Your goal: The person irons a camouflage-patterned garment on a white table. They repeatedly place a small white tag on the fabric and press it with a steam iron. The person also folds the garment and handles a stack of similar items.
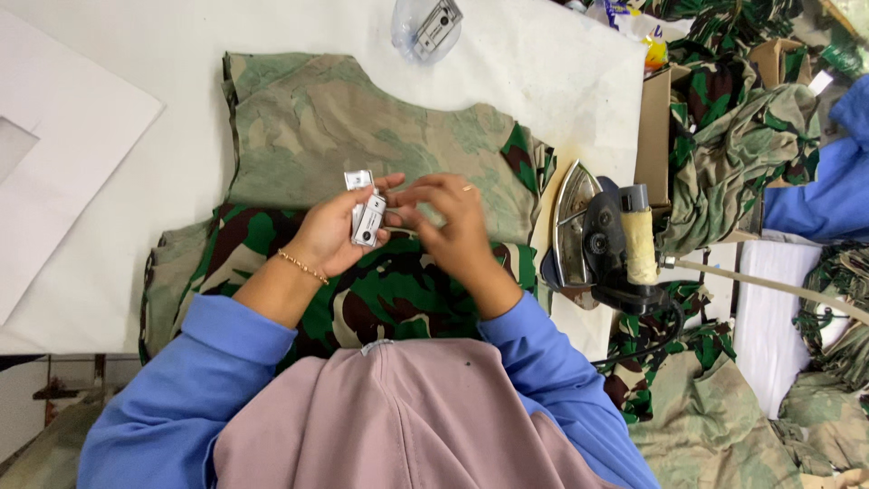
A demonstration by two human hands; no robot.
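Nearest us, our blue sleeves (181,362) frame a mauve cloth (389,417) at the bottom of the view. Just beyond, our left hand (339,237) is curled round a small silver tag gun (367,217), fingers wrapped behind it and thumb on its front, holding it upright above the camouflage garment (362,154). A gold bracelet (301,266) sits on that wrist. Our right hand (448,217) is just beside the gun, fingers half bent and tips pinched toward its side; we cannot tell whether they grip anything. A ring (467,188) shows on one finger.

The garment lies flat on the white table (534,63), pale inner side up, with a darker green piece under our wrists. To the right an iron (602,237) stands on its heel at the table's edge. Farther off, a clear plastic piece (425,27) lies at the far edge, and heaps of camouflage cloth (733,145) fill the right side.
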